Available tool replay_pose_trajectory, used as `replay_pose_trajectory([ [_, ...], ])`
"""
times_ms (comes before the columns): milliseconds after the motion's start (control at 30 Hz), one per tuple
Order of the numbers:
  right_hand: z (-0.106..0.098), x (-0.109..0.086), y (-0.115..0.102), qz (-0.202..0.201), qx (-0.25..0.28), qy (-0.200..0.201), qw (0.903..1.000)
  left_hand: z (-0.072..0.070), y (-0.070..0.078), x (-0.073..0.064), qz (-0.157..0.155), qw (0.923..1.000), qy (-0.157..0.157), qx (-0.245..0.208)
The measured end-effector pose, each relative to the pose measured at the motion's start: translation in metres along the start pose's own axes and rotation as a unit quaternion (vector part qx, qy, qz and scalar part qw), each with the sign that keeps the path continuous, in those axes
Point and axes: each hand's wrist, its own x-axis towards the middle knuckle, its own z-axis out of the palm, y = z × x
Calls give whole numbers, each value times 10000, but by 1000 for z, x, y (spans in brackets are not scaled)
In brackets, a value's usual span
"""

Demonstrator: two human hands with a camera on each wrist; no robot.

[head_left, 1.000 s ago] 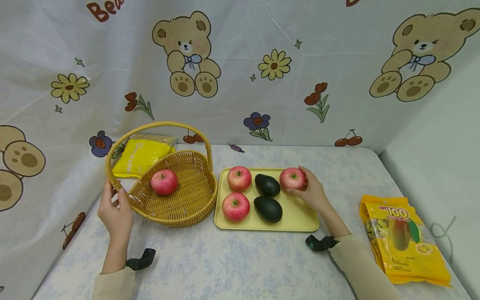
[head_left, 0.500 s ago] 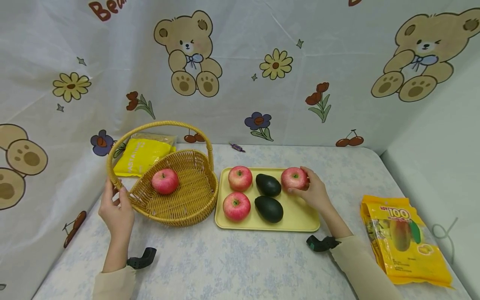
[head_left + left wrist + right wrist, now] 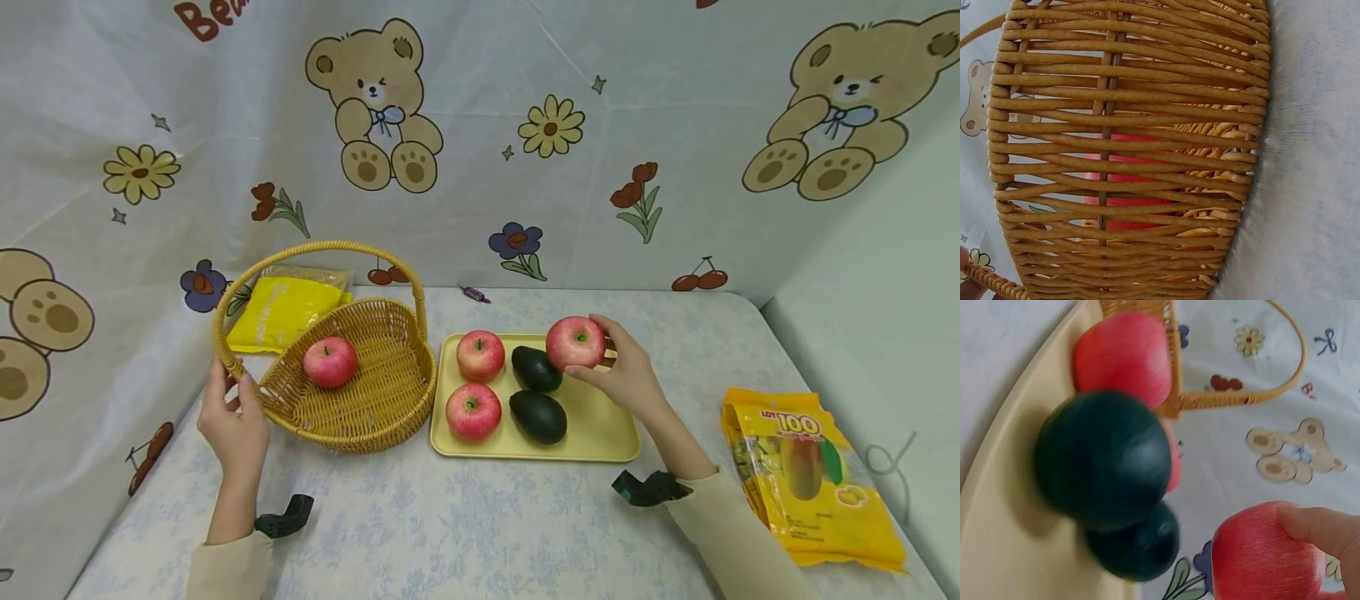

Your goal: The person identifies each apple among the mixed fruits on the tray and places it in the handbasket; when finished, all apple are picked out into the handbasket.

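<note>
Pinching apple point(image 3: 575, 342) above tray point(image 3: 596, 429) with right hand point(image 3: 632, 377), gripping basket handle point(image 3: 326, 246) with left hand point(image 3: 236, 425), apparently steadying basket point(image 3: 360, 437) against tipping.

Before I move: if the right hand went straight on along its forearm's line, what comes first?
Probably the white printed cloth backdrop beyond the yellow rectangular tray. The right hand holds a round red apple ahead; depth is unclear, so it might brush the farther dark green avocado.

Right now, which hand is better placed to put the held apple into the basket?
Likely the right hand: it holds that apple, whereas the left hand grips the basket by its handle.
</note>
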Motion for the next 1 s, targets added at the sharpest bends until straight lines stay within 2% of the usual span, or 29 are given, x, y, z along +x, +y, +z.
replay_pose_trajectory([
  [167,4,-5,-27,-161,219,-177,9995,0,0,0,1,10000,-26,-40],
  [367,21,-7,-52,-453,380,-420,9974,-1,1,0,-17,10000,-31,-36],
  [767,70,-3,-87,-1045,783,-1035,9860,0,2,0,-31,10000,-34,-81],
  [1000,105,3,-106,-1058,754,-1327,9826,0,2,0,6,10000,27,-87],
])
